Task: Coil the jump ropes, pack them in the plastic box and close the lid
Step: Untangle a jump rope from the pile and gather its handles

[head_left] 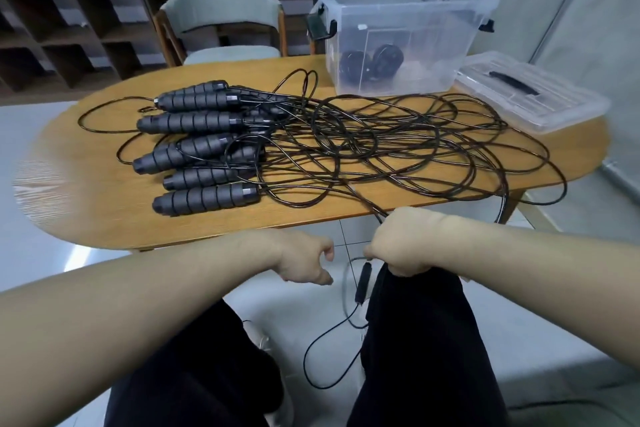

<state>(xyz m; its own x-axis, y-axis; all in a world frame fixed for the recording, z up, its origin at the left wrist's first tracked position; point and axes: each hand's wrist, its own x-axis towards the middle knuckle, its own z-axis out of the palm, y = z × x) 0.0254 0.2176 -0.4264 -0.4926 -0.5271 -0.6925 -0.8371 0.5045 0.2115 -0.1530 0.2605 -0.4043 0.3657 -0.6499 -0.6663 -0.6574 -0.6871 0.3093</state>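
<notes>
An oval wooden table fills the middle of the view, its near edge curving just beyond the person's hands. Across its centre sprawls a tangle of thin black jump ropes, the foam-gripped black handles stacked toward the table's left side; one cord hangs over the near edge. At the table's far right edge stands a clear plastic box, open, with dark coils inside. Its clear lid lies beside it, overhanging the table's right edge. Below the near edge, the right hand grips a black cord. The left hand curls loosely and holds nothing.
</notes>
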